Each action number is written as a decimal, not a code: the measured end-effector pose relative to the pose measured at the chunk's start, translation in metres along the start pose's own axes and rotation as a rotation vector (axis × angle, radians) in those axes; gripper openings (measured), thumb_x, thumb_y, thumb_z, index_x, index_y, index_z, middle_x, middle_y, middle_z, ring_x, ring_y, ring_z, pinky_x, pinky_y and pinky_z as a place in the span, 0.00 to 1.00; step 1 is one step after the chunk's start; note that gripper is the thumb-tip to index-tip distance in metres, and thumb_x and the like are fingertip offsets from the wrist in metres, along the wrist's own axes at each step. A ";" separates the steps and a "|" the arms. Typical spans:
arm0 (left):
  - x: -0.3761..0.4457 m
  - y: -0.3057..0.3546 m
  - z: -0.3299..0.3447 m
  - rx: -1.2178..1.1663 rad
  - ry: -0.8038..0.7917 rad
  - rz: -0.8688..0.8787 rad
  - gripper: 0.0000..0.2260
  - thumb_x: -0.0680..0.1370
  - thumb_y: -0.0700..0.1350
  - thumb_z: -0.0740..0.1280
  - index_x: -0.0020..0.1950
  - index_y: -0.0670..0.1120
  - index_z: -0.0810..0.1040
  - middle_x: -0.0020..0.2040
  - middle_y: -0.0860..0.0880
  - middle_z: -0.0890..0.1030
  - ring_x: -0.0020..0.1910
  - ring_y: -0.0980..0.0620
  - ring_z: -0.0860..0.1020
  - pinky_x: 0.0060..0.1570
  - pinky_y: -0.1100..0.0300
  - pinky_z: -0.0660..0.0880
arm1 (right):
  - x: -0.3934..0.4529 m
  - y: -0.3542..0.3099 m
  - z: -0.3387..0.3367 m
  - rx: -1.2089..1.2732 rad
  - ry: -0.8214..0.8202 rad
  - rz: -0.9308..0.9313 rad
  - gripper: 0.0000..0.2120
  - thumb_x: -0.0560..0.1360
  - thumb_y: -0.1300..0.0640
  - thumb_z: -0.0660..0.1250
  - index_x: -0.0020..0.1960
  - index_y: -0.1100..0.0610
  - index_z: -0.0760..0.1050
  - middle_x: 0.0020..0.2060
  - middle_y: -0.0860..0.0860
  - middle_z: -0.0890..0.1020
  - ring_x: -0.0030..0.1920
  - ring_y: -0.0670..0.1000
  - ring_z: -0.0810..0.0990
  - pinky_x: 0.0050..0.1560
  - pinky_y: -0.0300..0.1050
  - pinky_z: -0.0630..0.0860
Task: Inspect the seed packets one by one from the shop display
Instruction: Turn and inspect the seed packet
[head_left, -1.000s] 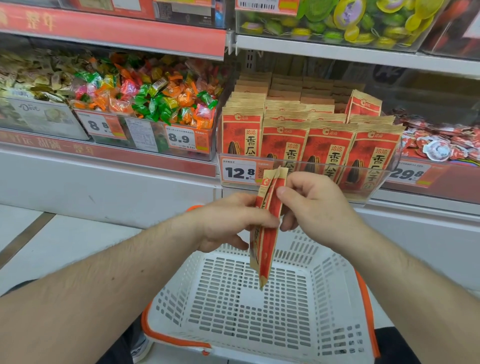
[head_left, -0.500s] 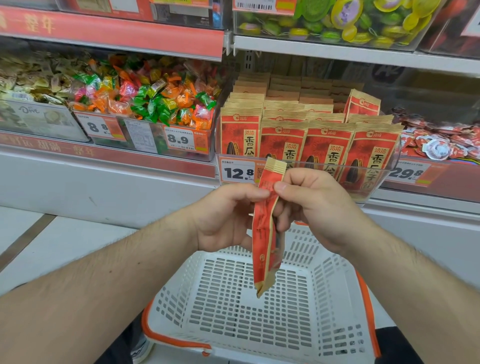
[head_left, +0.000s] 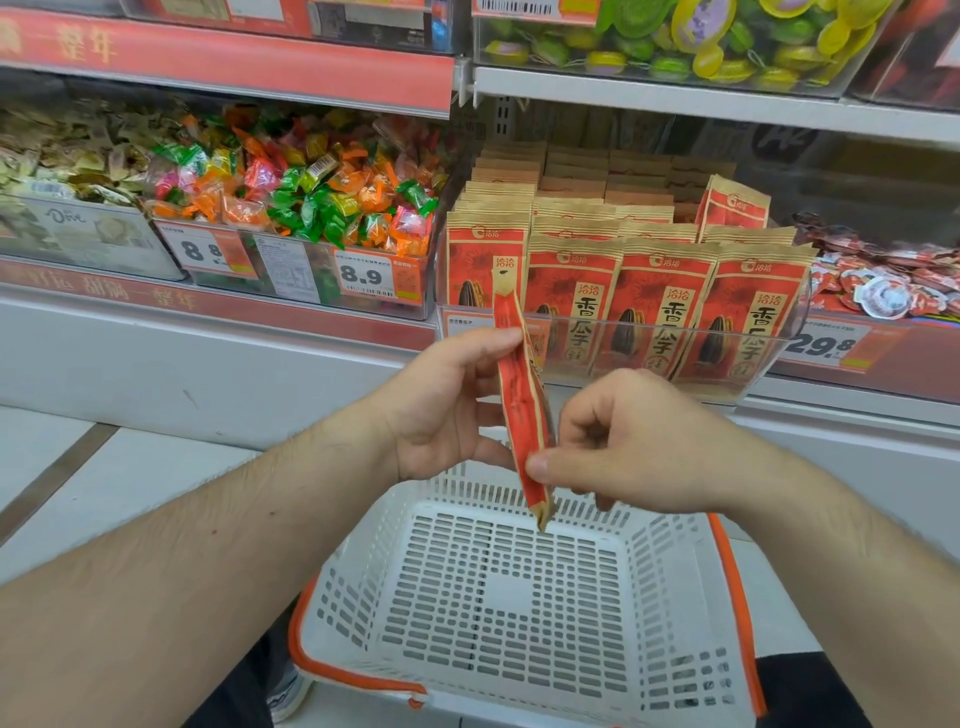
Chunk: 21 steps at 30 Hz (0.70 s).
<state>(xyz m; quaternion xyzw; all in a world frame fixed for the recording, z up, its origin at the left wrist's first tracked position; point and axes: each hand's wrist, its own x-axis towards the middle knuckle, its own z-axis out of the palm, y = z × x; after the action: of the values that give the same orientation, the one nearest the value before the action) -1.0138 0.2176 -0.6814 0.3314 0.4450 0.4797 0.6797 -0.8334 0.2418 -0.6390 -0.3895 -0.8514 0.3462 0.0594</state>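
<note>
**A:** Status on the packet check?

**B:** One sunflower seed packet (head_left: 521, 410) is out of the display and in hand, seen edge-on. Left hand (head_left: 447, 405) pinches its upper part, thumb tip on the near face just below the top seal. Right hand (head_left: 628, 447) pinches the lower part, thumb pressed against the edge, remaining fingers curled behind it. The packet hangs between the two hands, bottom corner dangling above the white shopping basket (head_left: 519, 613) below them.

**A:** Anything in the basket?

**B:** I see nothing in it, only the slotted floor. So nothing shows as sorted or set aside.

**A:** And the rest?

**B:** The clear display bin (head_left: 769, 353) sits just beyond the hands, up and to the right. The front row of seed packets (head_left: 665, 306) stands upright, with more rows stacked behind. One packet at the back (head_left: 735, 208) tilts up above the others.

**A:** Progress call?

**B:** Early, I'd judge. One packet under inspection, dozens untouched on the shelf. Can't tell whether any of those were already checked and returned. Left to do: finish this one, place it, then take the next from the bin.
</note>
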 end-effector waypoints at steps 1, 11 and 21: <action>0.000 0.001 0.000 -0.006 0.023 0.006 0.20 0.66 0.54 0.73 0.50 0.42 0.76 0.45 0.41 0.76 0.39 0.45 0.80 0.38 0.44 0.81 | 0.000 -0.002 0.002 -0.048 -0.011 -0.004 0.18 0.72 0.48 0.73 0.32 0.60 0.76 0.28 0.55 0.81 0.33 0.55 0.83 0.37 0.56 0.80; 0.004 -0.001 -0.006 -0.006 0.107 -0.005 0.11 0.70 0.53 0.68 0.42 0.46 0.77 0.36 0.48 0.79 0.39 0.45 0.80 0.47 0.40 0.80 | 0.008 0.007 0.004 0.016 -0.110 0.050 0.14 0.80 0.58 0.65 0.40 0.67 0.78 0.31 0.54 0.84 0.33 0.46 0.84 0.44 0.59 0.82; 0.000 0.001 -0.007 0.003 0.032 0.007 0.14 0.68 0.51 0.73 0.45 0.43 0.78 0.41 0.44 0.78 0.39 0.45 0.81 0.41 0.44 0.81 | 0.010 0.014 0.004 0.186 -0.062 -0.009 0.10 0.77 0.58 0.69 0.40 0.63 0.80 0.31 0.51 0.84 0.34 0.48 0.84 0.40 0.48 0.81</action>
<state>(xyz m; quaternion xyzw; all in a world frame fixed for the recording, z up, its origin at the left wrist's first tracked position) -1.0204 0.2179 -0.6835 0.3262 0.4556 0.4866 0.6702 -0.8328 0.2528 -0.6527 -0.3674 -0.8189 0.4353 0.0706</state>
